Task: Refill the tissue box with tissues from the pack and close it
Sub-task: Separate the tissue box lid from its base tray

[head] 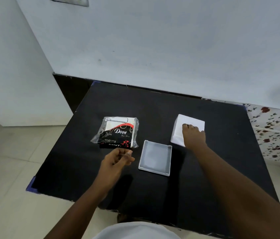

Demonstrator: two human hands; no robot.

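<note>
A clear plastic pack of tissues (117, 131) with black, red and white print lies on the black table (153, 195), left of centre. My left hand (118, 160) hovers just in front of the pack, fingers loosely curled and holding nothing. A shallow grey square tray-like part of the tissue box (155, 157) lies hollow side up in the middle. To its right stands the white box body (192, 120). My right hand (193, 135) rests on top of it, fingers spread over its upper face.
A white wall runs behind the table. A floral-patterned cloth surface (277, 131) lies to the right. Pale floor tiles (15, 169) lie to the left. The table's front edge is near my body.
</note>
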